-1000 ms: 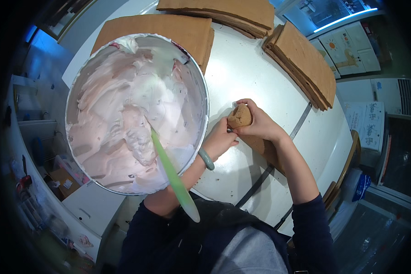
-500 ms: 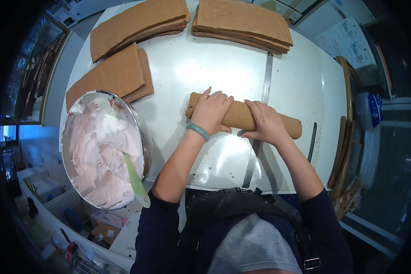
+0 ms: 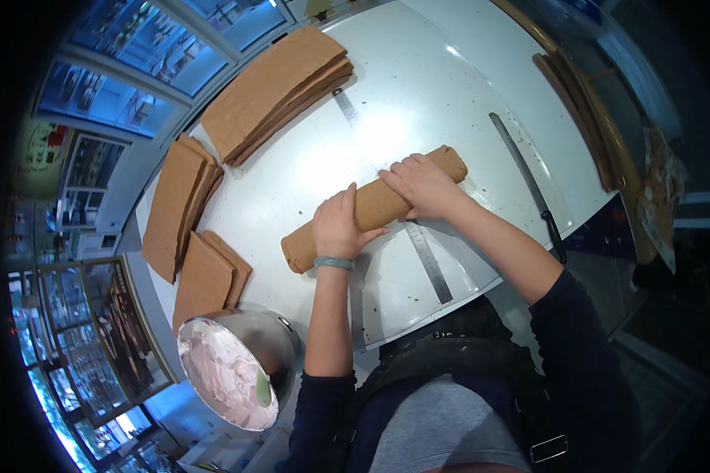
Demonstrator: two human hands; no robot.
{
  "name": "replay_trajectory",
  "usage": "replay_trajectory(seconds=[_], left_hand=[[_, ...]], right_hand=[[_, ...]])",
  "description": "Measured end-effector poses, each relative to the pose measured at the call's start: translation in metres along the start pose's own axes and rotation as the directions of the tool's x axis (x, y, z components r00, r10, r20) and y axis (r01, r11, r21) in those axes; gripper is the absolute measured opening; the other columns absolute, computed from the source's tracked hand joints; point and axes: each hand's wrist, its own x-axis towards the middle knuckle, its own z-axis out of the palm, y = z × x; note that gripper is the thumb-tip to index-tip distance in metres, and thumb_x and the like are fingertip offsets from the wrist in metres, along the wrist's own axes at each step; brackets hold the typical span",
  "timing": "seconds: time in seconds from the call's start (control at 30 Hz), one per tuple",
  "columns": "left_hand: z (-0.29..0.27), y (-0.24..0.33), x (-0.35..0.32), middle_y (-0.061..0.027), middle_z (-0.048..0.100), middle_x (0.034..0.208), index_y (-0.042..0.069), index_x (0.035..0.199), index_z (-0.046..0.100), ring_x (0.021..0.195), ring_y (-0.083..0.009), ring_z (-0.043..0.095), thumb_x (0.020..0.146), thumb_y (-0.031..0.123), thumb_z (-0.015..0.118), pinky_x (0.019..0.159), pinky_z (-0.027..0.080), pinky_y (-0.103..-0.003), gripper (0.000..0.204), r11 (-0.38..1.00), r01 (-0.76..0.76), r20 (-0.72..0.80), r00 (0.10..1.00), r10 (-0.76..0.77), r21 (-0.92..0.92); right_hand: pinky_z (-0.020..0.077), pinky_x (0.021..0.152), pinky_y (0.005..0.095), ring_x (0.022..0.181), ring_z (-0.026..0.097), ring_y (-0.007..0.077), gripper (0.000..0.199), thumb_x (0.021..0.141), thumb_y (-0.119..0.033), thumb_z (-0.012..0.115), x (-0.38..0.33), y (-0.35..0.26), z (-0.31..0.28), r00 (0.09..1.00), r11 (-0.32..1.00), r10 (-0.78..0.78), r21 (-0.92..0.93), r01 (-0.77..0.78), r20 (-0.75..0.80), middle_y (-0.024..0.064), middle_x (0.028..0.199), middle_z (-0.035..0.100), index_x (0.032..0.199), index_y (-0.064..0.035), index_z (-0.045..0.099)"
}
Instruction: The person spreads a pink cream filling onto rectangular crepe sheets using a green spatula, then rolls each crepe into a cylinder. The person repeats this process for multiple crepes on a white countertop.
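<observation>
A brown sponge cake roll [image 3: 380, 206] lies slantwise on the white table, its right end farther from me. My left hand [image 3: 338, 227] is wrapped over its left part, thumb on the near side, with a green bangle [image 3: 334, 262] at the wrist. Over the right part curls my right hand [image 3: 424, 188], fingers across the top. Both hands are closed on the roll and hide parts of it. A metal ruler [image 3: 430, 264] passes beneath the roll; its far end shows beyond.
Stacks of brown cake sheets stand at the far left [image 3: 276, 87], left [image 3: 177, 205] and nearer left [image 3: 205, 272]. A metal bowl [image 3: 284, 347] of pink cream [image 3: 217, 359] with a green spatula [image 3: 263, 388] is at lower left. A long knife [image 3: 527, 175] lies on the right.
My view has turned, so the table and roll appear tilted and more of the knife shows. Both hands still grip the roll; my right hand now lies farther over its top.
</observation>
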Motion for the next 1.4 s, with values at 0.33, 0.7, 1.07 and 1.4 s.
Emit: replay_trajectory(seconds=[0.33,0.7,1.07,1.4], left_hand=[[0.009,0.097,0.067,-0.0274,0.055,0.14,-0.006,0.153,0.037,0.122,-0.0453,0.056,0.061,0.059,0.091,0.104,0.048,-0.048,0.125,0.972,-0.217,0.047,0.976,0.213,0.095],[0.057,0.15,0.12,-0.0143,0.07,0.11,0.004,0.124,0.06,0.1,-0.0374,0.067,0.063,0.037,0.096,0.086,0.055,-0.045,0.078,0.989,-0.112,0.139,0.985,0.098,0.093],[0.044,0.145,0.119,-0.0171,0.066,0.125,0.003,0.147,0.046,0.112,-0.0384,0.063,0.057,0.046,0.098,0.095,0.052,-0.047,0.113,0.992,-0.123,0.237,0.964,0.123,-0.017],[0.02,0.074,0.064,-0.0164,0.066,0.119,0.004,0.133,0.053,0.105,-0.0379,0.063,0.058,0.026,0.095,0.09,0.051,-0.047,0.089,0.99,-0.077,0.171,0.984,0.056,0.117]], right_hand=[[0.0545,0.088,0.0418,0.101,0.067,0.0287,0.043,0.079,-0.017,0.081,-0.124,0.025,0.048,0.683,0.775,0.203,0.542,0.326,-0.701,0.008,0.113,0.066,0.12,-0.0125,0.066],[0.0543,0.074,0.0385,0.081,0.064,0.0269,0.018,0.084,-0.008,0.07,-0.143,0.057,0.091,0.76,0.57,0.377,0.779,0.26,-0.53,0.007,0.089,0.06,0.098,-0.0096,0.06],[0.0547,0.073,0.0367,0.079,0.064,0.0255,0.016,0.082,-0.005,0.068,-0.14,0.06,0.087,0.775,0.614,0.354,0.755,0.23,-0.523,0.006,0.087,0.059,0.096,-0.0089,0.061],[0.0433,0.105,0.0456,0.121,0.053,0.0313,0.04,0.079,-0.012,0.078,-0.113,0.058,0.03,0.764,0.766,0.208,0.588,0.261,-0.611,0.0123,0.126,0.054,0.115,-0.0084,0.06]])
